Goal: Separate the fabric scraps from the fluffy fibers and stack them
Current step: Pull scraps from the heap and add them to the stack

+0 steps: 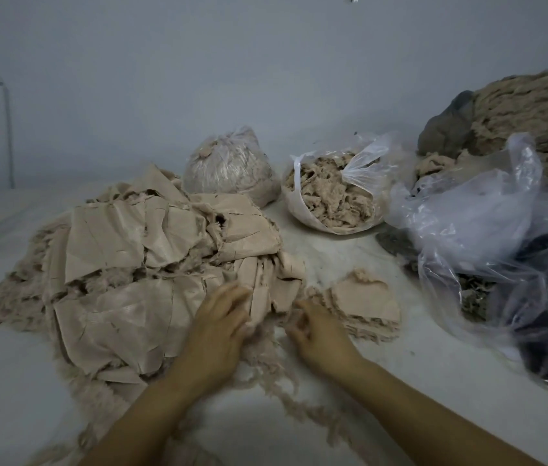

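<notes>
At the near edge of the cloth pile, the left hand (222,317) lies with its fingers (237,299) bent and spread over the scraps; motion blur hides whether they actually pinch anything. The right hand (319,331) sits just beside it, fingers (296,334) curled inward around a wisp of fluffy fibers (266,351), which trail down between the two forearms toward the viewer. The grip itself is too blurred to call with certainty, though the fingers are clearly drawn together on the fluff.

Just right of the right hand, a small flat stack of scraps (363,304) rests on the white surface (434,375), with a tuft of fluff on top. Left of the hands spreads the big heap of beige fabric pieces (124,264), fringed with fibers all round.

Behind, near the wall, stand a tied clear bag (229,166) full of fluff and an open bag (329,193) also filled with it. At right, crumpled plastic bags (487,230) hold dark material, and a large mound of fibers (534,119) rises behind them.
</notes>
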### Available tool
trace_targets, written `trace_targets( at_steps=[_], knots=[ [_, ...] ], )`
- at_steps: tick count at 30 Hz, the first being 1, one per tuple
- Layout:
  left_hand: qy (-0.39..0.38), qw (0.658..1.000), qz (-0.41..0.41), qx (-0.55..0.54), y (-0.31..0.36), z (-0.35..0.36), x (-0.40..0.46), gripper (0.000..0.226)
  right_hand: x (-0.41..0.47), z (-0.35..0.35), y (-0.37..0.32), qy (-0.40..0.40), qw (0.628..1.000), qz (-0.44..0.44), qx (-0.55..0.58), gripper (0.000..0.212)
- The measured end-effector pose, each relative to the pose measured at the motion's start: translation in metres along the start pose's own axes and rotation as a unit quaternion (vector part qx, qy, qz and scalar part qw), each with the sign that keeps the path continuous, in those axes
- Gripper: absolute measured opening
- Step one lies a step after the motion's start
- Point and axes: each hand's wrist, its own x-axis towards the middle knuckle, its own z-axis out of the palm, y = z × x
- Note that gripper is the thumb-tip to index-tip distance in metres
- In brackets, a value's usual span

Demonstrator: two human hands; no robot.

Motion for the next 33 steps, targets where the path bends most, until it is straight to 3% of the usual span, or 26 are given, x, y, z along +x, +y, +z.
trace_targets(
  at_steps=[2,4,7,11,14,17,19,22,24,26,28,31,33],
  knots=[
    [-0.126,0.992,0.012,0.025,-0.011,-0.008,-0.003,0.039,0.01,0.018,-0.005,-0.003,0.998,0.047,-0.051,0.059],
    [-0.21,0.975,-0.007,0.08,-0.025,-0.01,-0.005,0.039,0.021,0.028,-0.008,0.007,0.99,0.065,-0.128,0.058],
    [-0.237,0.959,-0.038,0.151,-0.045,-0.01,-0.005,0.047,0.029,0.03,-0.013,-0.012,0.979,0.029,-0.203,0.035],
    [-0.223,0.961,-0.105,0.126,-0.08,-0.021,-0.016,0.051,0.011,0.034,-0.018,-0.064,0.966,-0.067,-0.243,0.035],
    [-0.248,0.952,-0.145,0.107,-0.096,-0.037,-0.026,0.049,-0.022,0.047,-0.028,-0.11,0.966,-0.106,-0.209,0.033],
    [-0.295,0.922,-0.19,0.165,-0.093,-0.05,-0.027,0.046,-0.041,0.048,-0.034,-0.11,0.982,-0.103,-0.117,0.02],
    [-0.273,0.921,-0.191,0.202,-0.076,-0.05,-0.021,0.06,-0.036,0.036,-0.037,-0.045,0.997,-0.061,-0.026,0.024],
    [-0.094,0.964,-0.116,0.221,-0.044,-0.033,-0.007,0.05,-0.008,0.017,-0.031,0.084,0.996,-0.009,0.038,0.016],
    [-0.061,0.982,-0.076,0.16,-0.02,-0.014,0.004,0.031,0.007,0.013,-0.026,0.038,0.998,0.031,-0.03,0.03],
    [-0.144,0.985,-0.042,0.091,-0.006,0.009,0.006,0.037,0.005,0.024,-0.018,-0.04,0.99,0.038,-0.131,0.047],
    [-0.258,0.963,-0.035,0.062,-0.01,0.021,-0.001,0.063,-0.014,0.036,-0.013,-0.023,0.98,-0.005,-0.196,0.046],
    [-0.353,0.932,-0.085,0.007,-0.036,0.012,-0.016,0.084,-0.055,0.04,-0.006,0.028,0.98,-0.061,-0.187,0.043],
    [-0.376,0.921,-0.105,-0.004,-0.044,-0.002,-0.018,0.077,-0.075,0.036,0.0,-0.001,0.983,-0.058,-0.173,0.044]
  ],
)
